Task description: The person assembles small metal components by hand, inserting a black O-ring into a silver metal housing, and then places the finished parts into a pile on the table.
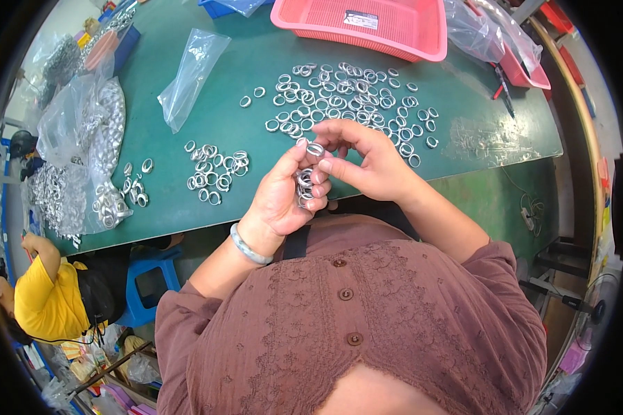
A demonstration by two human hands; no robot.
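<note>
In front of my chest, my left hand [278,197] is closed around several small metal rings [304,188], stacked in its curled fingers. One more metal ring [315,149] is held up at the left thumb and fingertips. My right hand [374,162] meets it there, thumb and forefinger bent around that ring's edge. Just beyond my hands, a wide spread of loose rings [333,101] lies on the green table [249,59]. To the left is a smaller cluster of rings [217,169].
A pink basket [367,45] stands at the table's far side, with a flat clear bag [192,79] left of it. Bags of metal parts [104,121] crowd the left end. A pen [503,90] lies at right. A person in yellow [48,294] sits near a blue stool [149,287].
</note>
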